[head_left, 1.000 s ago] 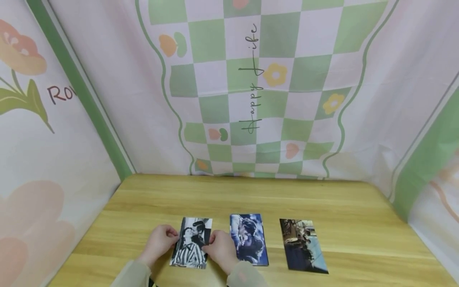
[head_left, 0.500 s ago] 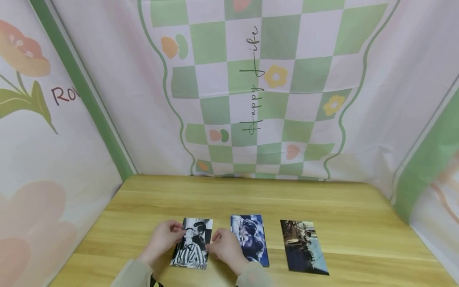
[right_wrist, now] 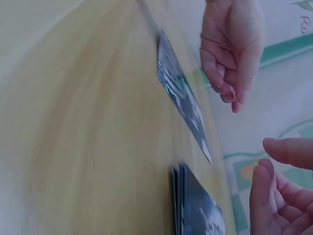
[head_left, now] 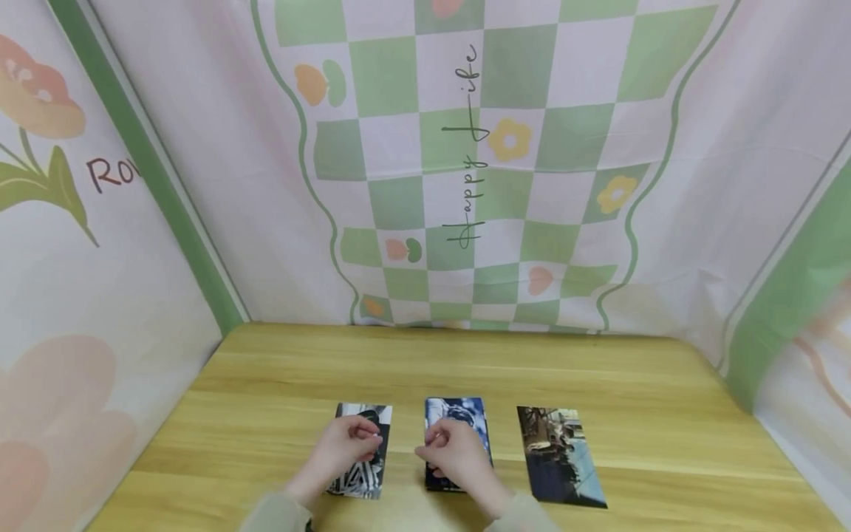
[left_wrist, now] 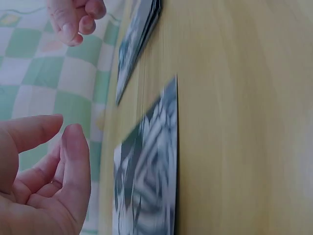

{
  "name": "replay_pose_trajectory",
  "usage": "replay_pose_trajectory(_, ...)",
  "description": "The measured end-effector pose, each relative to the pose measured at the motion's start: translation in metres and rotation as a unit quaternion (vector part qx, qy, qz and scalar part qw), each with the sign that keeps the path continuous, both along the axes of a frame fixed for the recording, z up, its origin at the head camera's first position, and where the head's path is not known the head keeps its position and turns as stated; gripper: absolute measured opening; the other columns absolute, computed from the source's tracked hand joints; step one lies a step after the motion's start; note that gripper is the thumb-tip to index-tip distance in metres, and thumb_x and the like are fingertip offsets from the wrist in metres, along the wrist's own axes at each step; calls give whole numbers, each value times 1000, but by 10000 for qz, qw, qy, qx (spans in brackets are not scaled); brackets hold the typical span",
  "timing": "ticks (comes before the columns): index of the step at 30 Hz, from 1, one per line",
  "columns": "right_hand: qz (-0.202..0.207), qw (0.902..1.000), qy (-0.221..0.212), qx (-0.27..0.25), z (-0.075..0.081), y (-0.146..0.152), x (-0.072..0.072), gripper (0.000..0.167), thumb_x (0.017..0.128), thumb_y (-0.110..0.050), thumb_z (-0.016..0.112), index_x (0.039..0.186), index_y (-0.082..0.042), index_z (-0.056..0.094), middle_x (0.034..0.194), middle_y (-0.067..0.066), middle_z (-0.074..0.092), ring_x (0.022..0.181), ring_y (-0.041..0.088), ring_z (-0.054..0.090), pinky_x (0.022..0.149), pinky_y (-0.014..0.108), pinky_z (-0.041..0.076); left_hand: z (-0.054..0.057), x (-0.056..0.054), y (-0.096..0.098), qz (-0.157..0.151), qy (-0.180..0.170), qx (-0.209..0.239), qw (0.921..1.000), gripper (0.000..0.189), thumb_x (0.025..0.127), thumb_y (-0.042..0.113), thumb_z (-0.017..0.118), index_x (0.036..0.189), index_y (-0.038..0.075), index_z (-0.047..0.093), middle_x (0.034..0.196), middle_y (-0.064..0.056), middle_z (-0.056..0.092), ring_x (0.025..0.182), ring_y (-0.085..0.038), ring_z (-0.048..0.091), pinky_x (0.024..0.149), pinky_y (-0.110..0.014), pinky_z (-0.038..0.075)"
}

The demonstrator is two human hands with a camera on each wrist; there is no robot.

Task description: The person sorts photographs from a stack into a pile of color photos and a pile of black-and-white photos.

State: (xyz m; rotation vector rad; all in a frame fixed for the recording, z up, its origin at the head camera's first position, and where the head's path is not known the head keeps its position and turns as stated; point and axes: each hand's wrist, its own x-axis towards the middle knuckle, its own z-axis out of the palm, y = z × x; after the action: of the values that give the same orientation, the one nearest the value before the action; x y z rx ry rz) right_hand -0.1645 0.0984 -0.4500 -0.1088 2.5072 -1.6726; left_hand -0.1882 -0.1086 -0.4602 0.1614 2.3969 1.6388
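My left hand (head_left: 346, 447) hovers above a black-and-white photo card (head_left: 364, 482), partly covering it in the head view. In the left wrist view that hand (left_wrist: 49, 188) holds nothing, thumb and index loosely bent, and the card (left_wrist: 151, 166) lies flat on the wood beside it. Over the middle pile of photo cards (head_left: 467, 406), topped by a bluish picture, is my right hand (head_left: 462, 454). Its thumb and index stand apart with nothing between them in the right wrist view. Several stacked edges show on the pile (right_wrist: 198, 208) there.
Right of the pile lies a dark, colourful photo card (head_left: 565, 462), slightly slanted. The wooden table (head_left: 319, 362) meets a green-and-white checked cloth (head_left: 452, 177) at the back. A flowered cloth (head_left: 80, 295) hangs along the left side.
Both hands have left the edges of the black-and-white photo card and moved right. The left hand now overlaps that card, the right hand the middle pile. The cards stay in place.
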Motion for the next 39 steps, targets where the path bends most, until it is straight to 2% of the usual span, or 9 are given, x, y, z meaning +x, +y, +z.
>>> replay_pose_trajectory(5,-211,9997,-51,-78,1,22,2,20,75,-5,73,84,4,58,66,0,56,54,11,58,48,29,57,1,2,18,-105,-15,185,9998,17,84,4,66,96,-8,61,81,-7,65,71,-13,63,63,-28,59)
replay_pose_trajectory(12,-528,9984,-216,-18,-1,50,3,18,76,-6,73,82,2,58,64,0,56,53,13,58,50,29,57,-5,4,40,-183,-25,354,9992,16,82,3,67,94,-7,62,80,-7,64,69,-13,62,63,-27,58)
replay_pose_trajectory(21,-1013,9938,-179,422,-10,71,4,18,73,-7,76,80,1,61,64,2,55,50,14,57,48,30,56,-14,5,63,-265,-64,542,9982,12,80,1,68,89,-5,63,77,-6,65,65,-11,61,61,-25,58)
replay_pose_trajectory(29,-1325,9880,20,794,-21,82,1,21,68,-6,78,77,2,61,63,4,59,53,15,57,47,25,51,-24,2,71,-84,-224,538,9983,13,78,-2,68,90,-4,63,79,-6,63,68,-12,59,64,-28,59)
replay_pose_trajectory(39,-1349,9829,71,1255,-26,86,-1,25,66,-10,80,79,1,61,65,4,60,54,13,54,47,26,49,-24,0,75,124,-316,442,9984,19,78,-4,67,95,-4,61,85,-9,59,73,-15,58,65,-28,59)
